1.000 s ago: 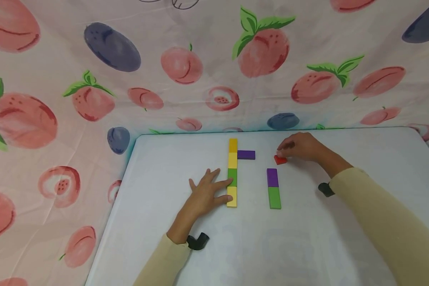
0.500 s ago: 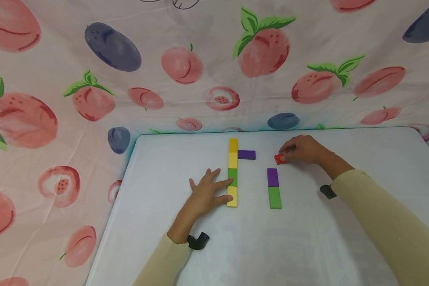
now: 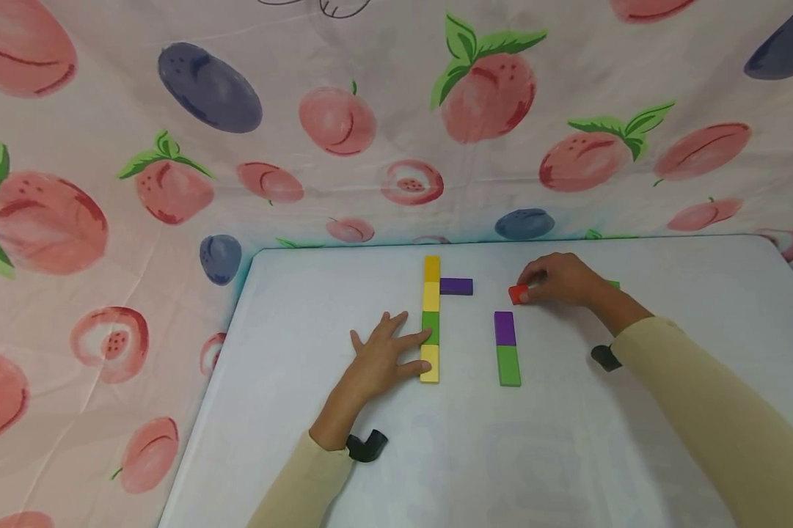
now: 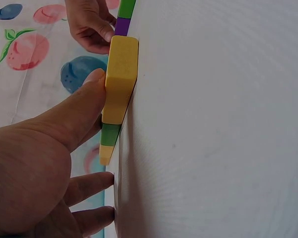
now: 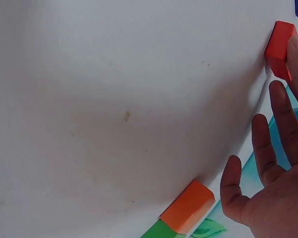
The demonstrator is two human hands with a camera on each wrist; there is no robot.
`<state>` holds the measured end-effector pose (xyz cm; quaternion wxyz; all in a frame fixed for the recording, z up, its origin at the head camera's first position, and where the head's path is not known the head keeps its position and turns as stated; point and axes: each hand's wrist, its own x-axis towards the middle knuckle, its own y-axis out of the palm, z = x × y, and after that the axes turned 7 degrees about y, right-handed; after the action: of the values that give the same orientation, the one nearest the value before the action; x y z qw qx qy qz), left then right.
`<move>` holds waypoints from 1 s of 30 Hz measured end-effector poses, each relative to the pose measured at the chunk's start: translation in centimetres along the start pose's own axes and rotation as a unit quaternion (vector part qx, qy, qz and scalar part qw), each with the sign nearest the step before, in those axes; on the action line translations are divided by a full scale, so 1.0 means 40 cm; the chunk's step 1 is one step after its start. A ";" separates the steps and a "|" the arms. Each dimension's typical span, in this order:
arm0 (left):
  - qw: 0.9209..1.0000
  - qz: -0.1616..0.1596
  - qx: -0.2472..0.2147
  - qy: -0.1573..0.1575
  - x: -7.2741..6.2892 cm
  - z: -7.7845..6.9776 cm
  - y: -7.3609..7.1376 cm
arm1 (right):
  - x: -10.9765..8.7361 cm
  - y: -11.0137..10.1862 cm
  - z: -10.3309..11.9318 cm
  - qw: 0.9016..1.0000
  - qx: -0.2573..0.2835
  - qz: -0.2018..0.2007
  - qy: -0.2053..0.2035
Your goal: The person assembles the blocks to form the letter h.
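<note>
Several blocks make a straight column on the white tabletop: a yellow block (image 3: 430, 364) nearest, a green block (image 3: 430, 323), then two more yellow ones. My left hand (image 3: 376, 359) lies beside it with spread fingers; thumb and index finger touch the near yellow and green blocks. A purple block (image 3: 456, 287) sticks out sideways from the column's right. My right hand (image 3: 561, 280) pinches a red block (image 3: 518, 295), also seen in the right wrist view as a red block (image 5: 279, 48) under the thumb. Just nearer, another purple block (image 3: 505, 328) meets a green block (image 3: 509, 366) end to end.
An orange block (image 5: 188, 206) touches a green block (image 5: 161, 231) in the right wrist view. In the head view, a green piece (image 3: 613, 284) peeks out behind the right wrist. Fruit-patterned cloth (image 3: 343, 191) rises at the table's back and left edges.
The right hand has shifted slightly nearer, and the red block in its fingers has turned a little. A green piece has come into sight behind the right wrist. My left hand stays put.
</note>
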<state>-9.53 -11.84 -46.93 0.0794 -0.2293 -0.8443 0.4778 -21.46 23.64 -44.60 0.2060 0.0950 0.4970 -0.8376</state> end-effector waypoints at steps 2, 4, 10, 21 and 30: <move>1.000 0.000 0.001 0.000 0.000 0.000 0.000 | 0.000 0.001 0.001 1.000 0.002 -0.001 0.001; 1.000 0.000 0.001 0.000 -0.001 0.000 0.001 | -0.001 0.002 0.001 1.000 0.001 -0.003 0.000; 1.000 0.002 0.000 -0.003 -0.002 0.000 0.001 | 0.000 0.007 -0.005 1.000 0.000 -0.013 -0.018; 1.000 0.005 0.004 -0.004 0.000 0.000 0.000 | 0.004 0.026 -0.002 0.999 0.020 -0.031 -0.032; 1.000 0.002 0.006 -0.006 0.000 -0.002 0.001 | 0.011 0.039 0.029 0.999 0.035 -0.035 -0.021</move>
<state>-9.48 -11.78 -46.92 0.0746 -0.2276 -0.8416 0.4841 -21.09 21.87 -45.44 0.1832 0.0667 0.4664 -0.8629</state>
